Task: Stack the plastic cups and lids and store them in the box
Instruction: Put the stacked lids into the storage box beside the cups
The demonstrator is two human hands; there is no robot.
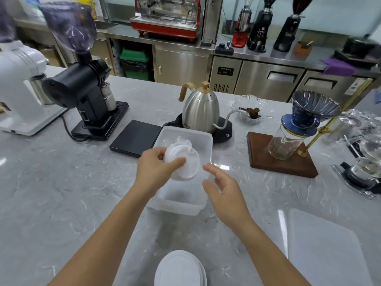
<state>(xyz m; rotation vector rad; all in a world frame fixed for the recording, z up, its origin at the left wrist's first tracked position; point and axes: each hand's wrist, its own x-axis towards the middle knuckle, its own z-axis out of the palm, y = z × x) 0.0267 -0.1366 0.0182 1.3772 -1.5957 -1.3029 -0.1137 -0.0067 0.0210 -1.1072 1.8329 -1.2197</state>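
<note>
While I'm holding this stack of lids (pixel 182 162) over the box (pixel 206 141), the thing I'm worrying about most is the stack fanning out. My left hand (pixel 153 170) is gripping it with the thumb across the near face and the fingers behind, and the lids are tilting, so if I'm loosening too early the top ones are probably sliding off and scattering across the counter (pixel 61 182) instead of dropping inside. The box is a light, see-through plastic tub, so bumping its near wall with my wrist is likely shoving it toward the kettle (pixel 201 109) or the black scale (pixel 135 138) sitting just behind it.

My right hand (pixel 223 189) is hanging open just to the right of the stack, fingers spread, touching nothing as far as I can tell. It's sitting over the right edge of the box, near enough to steady the lids or the tub.

There's something clear already lying in the far part of the box, looking like cups (pixel 177 141), but it's too glassy for me to be saying how many. Another pile of white lids (pixel 180 269) is waiting on the counter at the near edge, between my forearms, well apart from the box. A flat translucent sheet, probably the box cover (pixel 325 250), is lying to the near right.
</note>
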